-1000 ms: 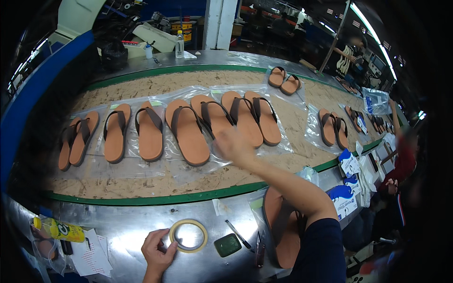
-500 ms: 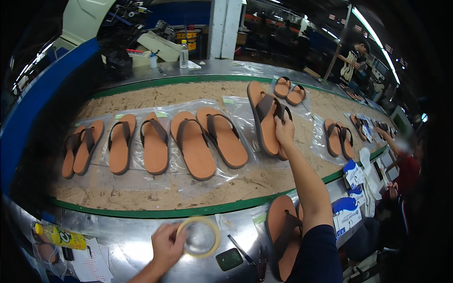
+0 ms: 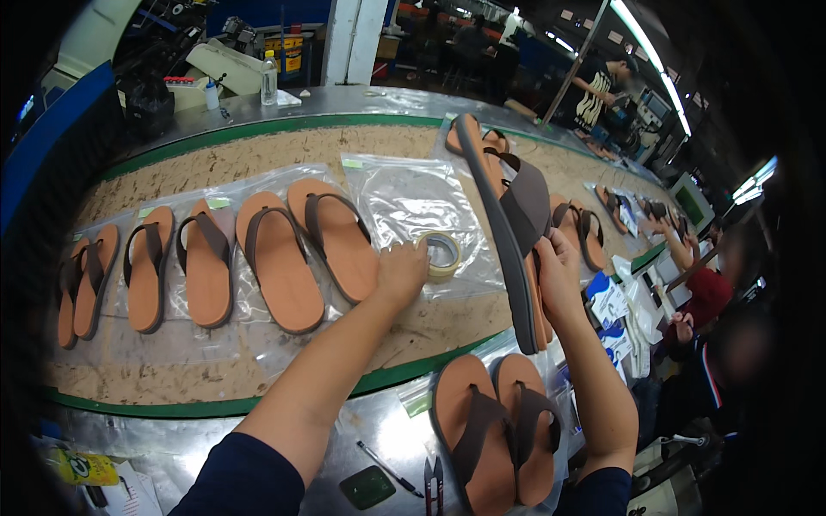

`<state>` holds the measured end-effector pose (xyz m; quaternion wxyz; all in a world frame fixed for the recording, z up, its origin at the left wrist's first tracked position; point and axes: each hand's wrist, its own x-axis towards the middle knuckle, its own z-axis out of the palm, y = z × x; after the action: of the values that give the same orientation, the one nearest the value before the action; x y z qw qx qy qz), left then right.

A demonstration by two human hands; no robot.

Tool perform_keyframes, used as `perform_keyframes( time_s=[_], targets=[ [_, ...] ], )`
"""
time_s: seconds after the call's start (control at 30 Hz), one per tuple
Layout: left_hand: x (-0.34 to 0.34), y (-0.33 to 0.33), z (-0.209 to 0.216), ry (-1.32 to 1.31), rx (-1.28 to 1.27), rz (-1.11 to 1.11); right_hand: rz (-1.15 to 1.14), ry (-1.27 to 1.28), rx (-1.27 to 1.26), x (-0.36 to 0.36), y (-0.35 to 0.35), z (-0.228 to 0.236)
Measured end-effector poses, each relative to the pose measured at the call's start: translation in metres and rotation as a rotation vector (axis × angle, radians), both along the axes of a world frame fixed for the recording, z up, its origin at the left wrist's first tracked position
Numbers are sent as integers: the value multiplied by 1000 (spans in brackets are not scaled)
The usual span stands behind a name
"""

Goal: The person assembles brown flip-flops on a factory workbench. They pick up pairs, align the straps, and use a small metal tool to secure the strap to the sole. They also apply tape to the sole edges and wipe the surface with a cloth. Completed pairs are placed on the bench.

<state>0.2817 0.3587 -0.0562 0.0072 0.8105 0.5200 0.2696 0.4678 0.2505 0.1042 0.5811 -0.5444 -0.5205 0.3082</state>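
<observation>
Sandals [image 3: 527,199], tan with dark straps, tilt upright in the right hand [image 3: 559,267] above the brown work surface [image 3: 422,334], one largely hiding the other. The right forearm rises steeply from the lower edge, wrist turned inward, with thumb and fingers pinching the near side of the pair by the strap. The left arm slants up and rightward; the left hand [image 3: 403,270], back upward, closes its bent fingers on the left rim of a tape roll [image 3: 441,256], in front of a flat clear bag [image 3: 400,202]. Blue-and-white printed cards [image 3: 608,301] lie at the right, and green labels [image 3: 417,404], too small to read, mark several bags. Counted by size: six row sandals [image 3: 277,271] at left, two front sandals [image 3: 469,430], one tape roll, one green dish [image 3: 367,488], one pair of snips [image 3: 434,490], one pen [image 3: 390,469].
</observation>
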Motion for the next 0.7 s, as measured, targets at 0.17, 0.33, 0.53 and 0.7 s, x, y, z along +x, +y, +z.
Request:
perform_keyframes(
  time_s=[0.17, 0.33, 0.53, 0.7],
  targets=[
    [4, -46, -1, 12, -135, 15, 61, -88, -47, -25, -22, -17],
    [-54, -66, 30, -70, -310, -194, 155, -66, 26, -82, -47, -13],
    [-109, -237, 92, -1719, -534, -563, 69, -464, 239, -103, -104, 3],
    [-149, -300, 156, -1377, -36, -181, 67, -708, 685, -182, -160, 57]
  ],
)
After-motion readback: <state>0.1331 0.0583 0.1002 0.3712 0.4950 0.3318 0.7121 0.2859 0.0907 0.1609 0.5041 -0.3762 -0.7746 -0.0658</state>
